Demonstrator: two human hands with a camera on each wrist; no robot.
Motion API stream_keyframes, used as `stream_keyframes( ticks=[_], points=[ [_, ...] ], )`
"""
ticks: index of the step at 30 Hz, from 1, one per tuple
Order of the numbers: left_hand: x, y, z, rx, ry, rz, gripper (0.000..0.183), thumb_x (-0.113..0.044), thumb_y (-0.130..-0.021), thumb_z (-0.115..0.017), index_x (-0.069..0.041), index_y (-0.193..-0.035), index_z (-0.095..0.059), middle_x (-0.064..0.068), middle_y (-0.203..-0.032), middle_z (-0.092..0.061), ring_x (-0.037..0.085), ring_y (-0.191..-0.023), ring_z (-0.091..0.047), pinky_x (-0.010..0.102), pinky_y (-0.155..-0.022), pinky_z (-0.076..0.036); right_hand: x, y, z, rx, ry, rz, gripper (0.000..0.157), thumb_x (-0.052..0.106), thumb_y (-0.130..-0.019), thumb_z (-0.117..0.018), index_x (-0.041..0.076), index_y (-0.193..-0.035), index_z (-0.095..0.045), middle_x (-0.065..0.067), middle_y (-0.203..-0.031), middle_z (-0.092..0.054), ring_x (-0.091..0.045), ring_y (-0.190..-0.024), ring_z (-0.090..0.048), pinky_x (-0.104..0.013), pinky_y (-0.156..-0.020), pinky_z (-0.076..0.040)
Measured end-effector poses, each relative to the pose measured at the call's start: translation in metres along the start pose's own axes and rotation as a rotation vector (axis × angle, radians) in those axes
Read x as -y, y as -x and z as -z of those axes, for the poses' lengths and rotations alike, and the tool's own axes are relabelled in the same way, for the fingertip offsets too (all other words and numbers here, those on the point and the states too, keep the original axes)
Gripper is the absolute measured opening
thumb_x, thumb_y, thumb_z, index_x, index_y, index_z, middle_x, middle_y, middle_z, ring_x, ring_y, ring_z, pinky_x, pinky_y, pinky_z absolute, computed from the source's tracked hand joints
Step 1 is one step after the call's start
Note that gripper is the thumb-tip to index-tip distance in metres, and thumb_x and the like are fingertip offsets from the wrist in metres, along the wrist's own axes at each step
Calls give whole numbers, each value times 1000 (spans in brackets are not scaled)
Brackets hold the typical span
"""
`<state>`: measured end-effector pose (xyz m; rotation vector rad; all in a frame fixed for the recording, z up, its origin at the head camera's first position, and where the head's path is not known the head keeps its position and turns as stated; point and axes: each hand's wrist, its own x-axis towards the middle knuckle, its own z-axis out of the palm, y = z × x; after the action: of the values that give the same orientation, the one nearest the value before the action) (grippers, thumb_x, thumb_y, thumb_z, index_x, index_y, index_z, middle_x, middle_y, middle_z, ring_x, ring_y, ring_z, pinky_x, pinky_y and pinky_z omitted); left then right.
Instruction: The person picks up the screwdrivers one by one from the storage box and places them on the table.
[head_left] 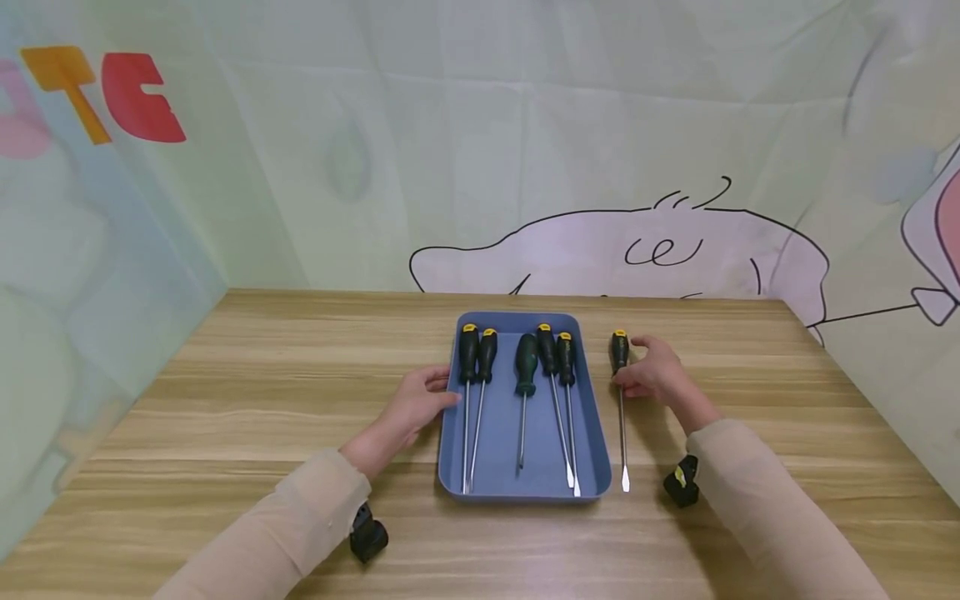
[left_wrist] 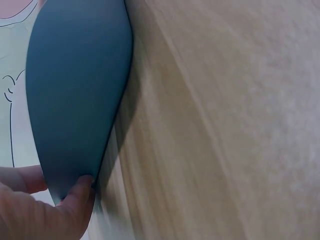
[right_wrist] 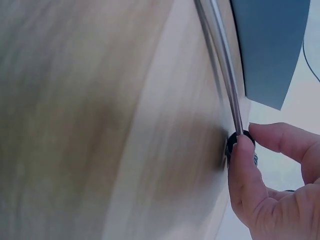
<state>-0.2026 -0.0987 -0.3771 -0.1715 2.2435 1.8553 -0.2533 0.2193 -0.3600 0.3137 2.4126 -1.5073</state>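
My left hand point(head_left: 414, 406) pinches the left rim of a blue-grey tray point(head_left: 517, 490), thumb over the rim and fingers outside the wall. In the left wrist view the fingertips point(left_wrist: 80, 189) press on the tray wall point(left_wrist: 80, 90). Right of the tray, my right hand point(head_left: 652, 369) pinches a flat-tipped screwdriver point(head_left: 619, 350) near the lower end of its black, yellow-capped handle. Its blade points toward me, close over the table. The right wrist view shows the thumb and a finger on either side of the handle point(right_wrist: 233, 142), below the metal shaft point(right_wrist: 227, 70).
Inside the tray lie two black-handled screwdrivers point(head_left: 468, 354) on the left, a dark green one point(head_left: 527, 362) in the middle and two more point(head_left: 566, 358) on the right. A wood-grain table point(head_left: 247, 392) carries everything; a printed cloth backdrop point(head_left: 450, 167) stands behind it.
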Motion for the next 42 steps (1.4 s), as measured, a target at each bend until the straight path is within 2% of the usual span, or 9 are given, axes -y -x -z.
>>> stream_keyframes(
  ticks=[4,11,25,34,42],
  points=[
    [0,0,0,3,3,1,49,10,-85,-55,9,-133,-41,28,-130,-48,35,-117,-50,38,-95,-47,3,1,3,-6,23,7,83,-12,-78,-63,-4,-145,-15,-17,-83,-52,-12,-56,-57,-26,-57,-56],
    [-1,0,1,3,3,7,50,9,-86,-55,8,-133,-41,28,-130,-48,35,-117,-50,39,-95,-46,7,2,6,-2,26,15,82,-10,-79,-63,-3,-145,-15,-21,-93,-48,-12,-55,-55,-25,-57,-56],
    [-1,0,1,3,-1,9,49,9,-86,-56,8,-133,-42,28,-130,-48,35,-116,-51,38,-95,-47,18,6,9,-6,8,38,79,-8,-81,-62,-3,-146,-16,-13,-84,-49,-10,-56,-54,-25,-56,-55],
    [-1,0,2,6,-2,8,49,9,-86,-55,7,-133,-41,28,-130,-48,35,-116,-51,39,-95,-47,23,8,10,-1,35,32,69,-5,-84,-61,-3,-142,-25,-18,-98,-49,-11,-62,-55,-22,-58,-55],
    [-1,0,1,2,-7,13,49,8,-86,-56,7,-133,-42,27,-130,-48,35,-116,-51,38,-95,-47,27,7,11,18,22,30,65,-3,-85,-61,-4,-141,-28,-17,-97,-50,-11,-62,-56,-24,-60,-56]
  ],
)
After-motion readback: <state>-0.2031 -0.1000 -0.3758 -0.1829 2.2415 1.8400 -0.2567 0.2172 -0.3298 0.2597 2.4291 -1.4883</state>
